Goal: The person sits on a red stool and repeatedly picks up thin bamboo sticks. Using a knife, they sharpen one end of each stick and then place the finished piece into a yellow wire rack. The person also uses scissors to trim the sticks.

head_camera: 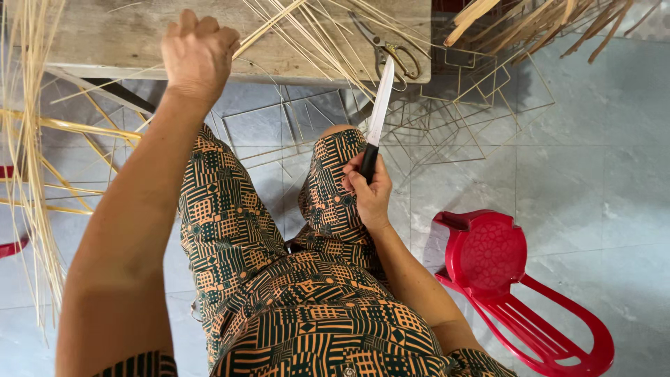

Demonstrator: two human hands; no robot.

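- Hands: the left hand (198, 52) is raised to the edge of the wooden table (125, 35), fingers curled shut around one thin bamboo strip (269, 26), which runs up and to the right from the fist across the tabletop.
- Right hand (368, 192) rests on the right knee, closed around the black handle of a knife (378, 112). Blade is pale, points up and away from the body, and its tip lies near the table's front edge.
- Bamboo strips: a loose fan of thin strips (328, 42) lies across the table, several overhanging the front edge just beside the knife tip. A second bundle of long strips (28, 139) hangs at the far left, reaching down toward the floor. Broader, darker slats (530, 21) lie at the upper right.
- Scissors (391, 52): metal, lying on the table among the strips, just above the knife tip; whether they touch the blade cannot be told.
- Wire-like frames (460, 105): a stack of thin angular frames sits on the floor under and beyond the table, to the right of the knife.
- Seating: a red plastic chair (516, 286) lies tipped on the pale tiled floor (600, 174) to the person's right, well apart from both hands.
- Clothing: patterned green and orange garment (279, 279) covers both legs; knees apart, right knee directly under the knife hand.
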